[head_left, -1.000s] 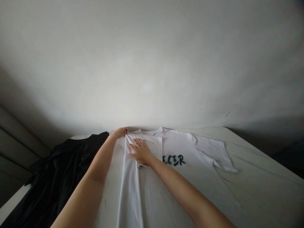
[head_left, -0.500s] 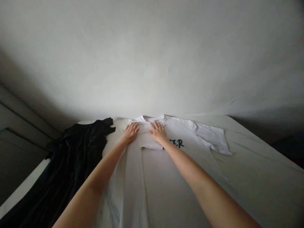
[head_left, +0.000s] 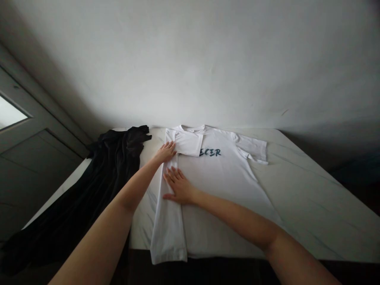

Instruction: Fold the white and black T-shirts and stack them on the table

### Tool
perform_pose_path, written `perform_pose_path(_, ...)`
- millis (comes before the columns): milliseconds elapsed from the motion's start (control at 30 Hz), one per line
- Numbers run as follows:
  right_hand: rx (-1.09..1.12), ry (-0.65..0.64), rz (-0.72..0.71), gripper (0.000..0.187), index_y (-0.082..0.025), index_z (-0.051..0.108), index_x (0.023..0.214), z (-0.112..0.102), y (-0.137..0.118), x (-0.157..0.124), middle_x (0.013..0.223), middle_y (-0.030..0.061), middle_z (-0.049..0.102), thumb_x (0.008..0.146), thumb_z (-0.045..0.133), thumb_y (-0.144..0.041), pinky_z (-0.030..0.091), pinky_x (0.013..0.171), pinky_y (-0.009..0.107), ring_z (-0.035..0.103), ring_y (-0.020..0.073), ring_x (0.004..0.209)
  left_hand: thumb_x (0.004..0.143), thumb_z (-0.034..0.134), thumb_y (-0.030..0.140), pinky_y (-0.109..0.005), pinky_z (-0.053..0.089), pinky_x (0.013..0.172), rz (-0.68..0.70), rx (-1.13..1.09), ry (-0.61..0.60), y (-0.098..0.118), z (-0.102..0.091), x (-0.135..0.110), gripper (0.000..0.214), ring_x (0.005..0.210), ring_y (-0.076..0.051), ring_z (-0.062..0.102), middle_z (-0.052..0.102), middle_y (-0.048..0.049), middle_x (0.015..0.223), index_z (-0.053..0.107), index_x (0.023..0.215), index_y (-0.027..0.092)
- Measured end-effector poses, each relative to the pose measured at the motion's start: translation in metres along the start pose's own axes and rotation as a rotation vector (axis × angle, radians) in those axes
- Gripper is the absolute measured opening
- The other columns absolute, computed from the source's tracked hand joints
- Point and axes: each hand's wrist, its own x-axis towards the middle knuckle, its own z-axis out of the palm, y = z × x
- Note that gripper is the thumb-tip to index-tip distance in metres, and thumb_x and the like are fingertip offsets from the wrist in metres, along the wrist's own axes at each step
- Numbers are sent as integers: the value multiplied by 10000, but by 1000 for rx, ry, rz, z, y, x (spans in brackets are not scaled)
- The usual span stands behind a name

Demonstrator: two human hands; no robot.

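A white T-shirt (head_left: 219,198) with dark lettering lies spread on the table, its collar toward the wall. Its left side is folded inward as a long strip, and that side's sleeve lies across the chest, covering part of the lettering. The right sleeve stretches outward, slightly wrinkled. My left hand (head_left: 166,151) rests flat on the folded edge just below the shoulder. Lower down, my right hand (head_left: 179,187) lies on the folded strip with its fingers spread. Neither hand grips the cloth.
A crumpled black garment (head_left: 109,170) covers the table's left part and hangs over the front edge. The marble-patterned table (head_left: 299,190) meets a pale wall (head_left: 190,63) at the back. On the far left stands a grey door (head_left: 32,158) with a light pane.
My right hand has moved from the folded sleeve near the collar down onto the folded strip. My left hand has slid slightly down the edge. The view has tilted lower, showing the shirt's hem.
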Motion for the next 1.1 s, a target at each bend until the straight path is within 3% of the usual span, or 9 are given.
perform_pose_path(133,41,-59,-305,727,-141,290,1519,-5,-18,-39,1582,129,247,947,456,-558,93,1205,429,137,242,1479,987,316,385,-429,223,1170,29,14,15,23,3,-32,570,1465,-274,223,282,-132,1580,297,1507,150)
perform_pose_path(333,7,8,-111,711,-122,258,1529,-4,-35,-57,1584,158,224,965,444,-513,110,1196,484,113,280,1480,980,309,408,-416,206,1181,23,19,47,63,10,-79,615,1477,-263,186,205,-98,1609,227,1534,156)
perform_pose_path(433,36,-32,-186,781,-117,248,1532,1,-55,-76,1594,180,149,933,484,-559,80,1188,515,67,321,1480,988,270,423,-426,198,1183,-5,7,29,71,8,-90,611,1477,-264,187,204,-98,1608,232,1533,151)
perform_pose_path(567,190,-94,-302,527,-217,451,1442,-3,-61,-82,1521,80,402,981,438,-471,223,1169,374,328,221,1415,987,267,453,-434,185,1188,-59,12,91,76,1,-78,635,1482,-264,165,183,-112,1610,209,1539,144)
perform_pose_path(667,218,84,107,401,-220,637,1229,-19,-26,-61,1235,64,669,1027,306,-320,425,993,300,603,181,1145,992,257,442,-431,187,1188,-93,24,146,76,-4,-56,633,1484,-262,153,175,-124,1610,204,1540,129)
perform_pose_path(767,61,312,454,371,-149,644,1180,-41,39,-36,1213,121,665,1002,329,-232,423,980,306,597,203,1136,994,259,417,-439,204,1183,-85,47,161,72,-5,-34,614,1482,-270,156,184,-123,1608,214,1540,139)
perform_pose_path(867,-100,385,552,420,-86,525,1340,-60,106,-21,1461,180,458,968,436,-259,306,1108,360,406,240,1356,990,292,411,-445,223,1177,1,73,127,68,-4,-17,588,1477,-272,174,203,-103,1605,269,1529,177)
perform_pose_path(1000,-159,234,603,636,-107,315,1501,-67,169,-16,1598,174,165,973,421,-445,184,1161,480,176,291,1466,966,367,465,-469,360,1097,88,123,-42,71,-18,5,543,1394,-308,376,352,-100,1551,423,1456,240)
perform_pose_path(1100,-95,118,543,615,-154,329,1507,-69,200,-17,1596,116,208,992,337,-491,177,1167,448,186,282,1465,951,400,477,-494,506,898,65,171,-181,83,-44,36,476,1133,-354,621,607,-177,1317,637,1246,189)
